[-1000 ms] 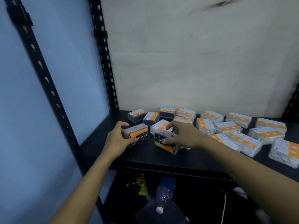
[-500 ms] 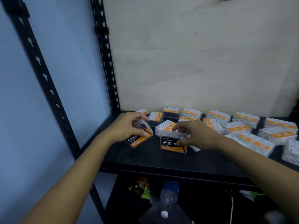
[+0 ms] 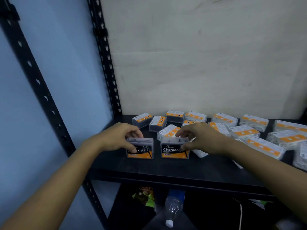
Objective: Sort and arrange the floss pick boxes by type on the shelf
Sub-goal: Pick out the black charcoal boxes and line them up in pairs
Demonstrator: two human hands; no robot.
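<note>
Left hand grips left charcoal box, just set upright beside right charcoal box gripped by right hand: 2-box charcoal row begun.

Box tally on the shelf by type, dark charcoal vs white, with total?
Dark charcoal boxes: 5; left hand and right hand each grip one upright, 3 lie flat at back left.
White boxes: about 12; some hidden by the right arm or cropped.
Total: about 17.
</note>
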